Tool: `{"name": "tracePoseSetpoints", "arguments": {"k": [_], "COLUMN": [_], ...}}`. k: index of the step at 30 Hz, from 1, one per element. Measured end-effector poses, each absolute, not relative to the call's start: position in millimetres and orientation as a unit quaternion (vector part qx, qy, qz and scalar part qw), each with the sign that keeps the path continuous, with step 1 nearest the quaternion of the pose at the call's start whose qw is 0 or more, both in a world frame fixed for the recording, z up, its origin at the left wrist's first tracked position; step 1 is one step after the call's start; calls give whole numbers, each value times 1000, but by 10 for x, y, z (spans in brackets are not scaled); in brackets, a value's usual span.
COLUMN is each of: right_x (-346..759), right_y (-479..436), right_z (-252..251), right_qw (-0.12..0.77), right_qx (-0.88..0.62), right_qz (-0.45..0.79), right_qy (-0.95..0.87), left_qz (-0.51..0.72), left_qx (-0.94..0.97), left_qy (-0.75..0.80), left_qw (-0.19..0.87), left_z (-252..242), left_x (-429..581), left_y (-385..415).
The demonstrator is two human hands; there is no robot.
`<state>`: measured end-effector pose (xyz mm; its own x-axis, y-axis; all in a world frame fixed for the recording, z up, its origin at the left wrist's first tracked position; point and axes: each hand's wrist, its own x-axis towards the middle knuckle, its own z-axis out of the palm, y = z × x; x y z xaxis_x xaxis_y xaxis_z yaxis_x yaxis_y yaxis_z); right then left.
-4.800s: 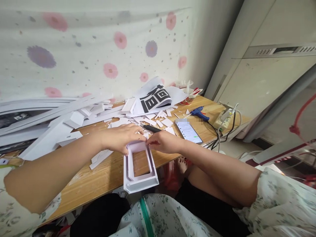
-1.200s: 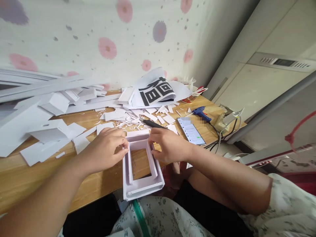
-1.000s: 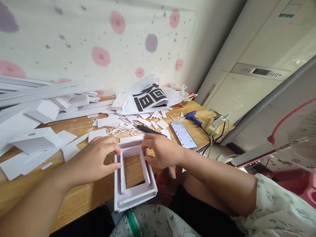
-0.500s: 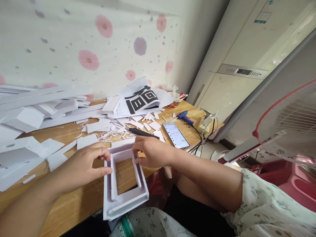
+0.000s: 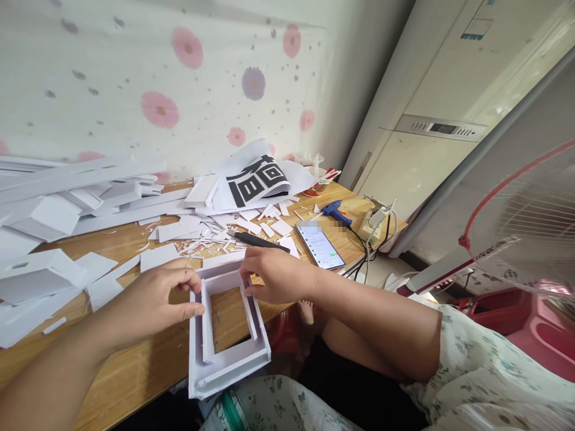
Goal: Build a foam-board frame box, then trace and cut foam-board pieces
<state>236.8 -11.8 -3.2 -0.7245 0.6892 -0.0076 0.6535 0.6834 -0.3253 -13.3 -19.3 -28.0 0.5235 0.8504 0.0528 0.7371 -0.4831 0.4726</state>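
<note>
A white foam-board frame (image 5: pixel 233 372) with a rectangular opening and upright inner and outer walls lies at the table's front edge, its near end jutting past it. My left hand (image 5: pixel 173 293) pinches the frame's left wall near its far corner, thumb inside and fingers on the outer side. On the opposite side, my right hand (image 5: pixel 269 274) grips the right wall near the far corner, its fingertips partly hidden between the walls. Just beyond my right hand lies a black utility knife (image 5: pixel 258 240) among white offcuts (image 5: pixel 202 245).
A blue glue gun (image 5: pixel 336 212) and a lit phone (image 5: pixel 320 245) lie to the right, by a power strip (image 5: pixel 372 224) with cables. White boards (image 5: pixel 40 218) pile up at left. Printed paper (image 5: pixel 258 179) and a paper cup (image 5: pixel 315 187) stand behind. A fan (image 5: pixel 525 221) is at far right.
Almost nothing differs. Both hands keep the same hold on the frame, and the view has shifted very slightly.
</note>
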Motion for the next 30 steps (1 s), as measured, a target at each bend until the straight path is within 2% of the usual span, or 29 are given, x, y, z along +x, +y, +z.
{"name": "tracePoseSetpoints", "arguments": {"k": [11, 30], "right_x": [2382, 2364], "right_y": [-109, -125], "right_z": [-49, -21], "right_qw": [68, 62], "right_qx": [-356, -380], "right_qz": [153, 174], "right_qy": [-919, -906], "left_qz": [95, 113], "left_qx": [811, 814], "left_qy": [516, 509], "left_qw": [259, 257], "left_z": [-300, -246], "left_x": [-108, -82], "left_y": [-150, -177]}}
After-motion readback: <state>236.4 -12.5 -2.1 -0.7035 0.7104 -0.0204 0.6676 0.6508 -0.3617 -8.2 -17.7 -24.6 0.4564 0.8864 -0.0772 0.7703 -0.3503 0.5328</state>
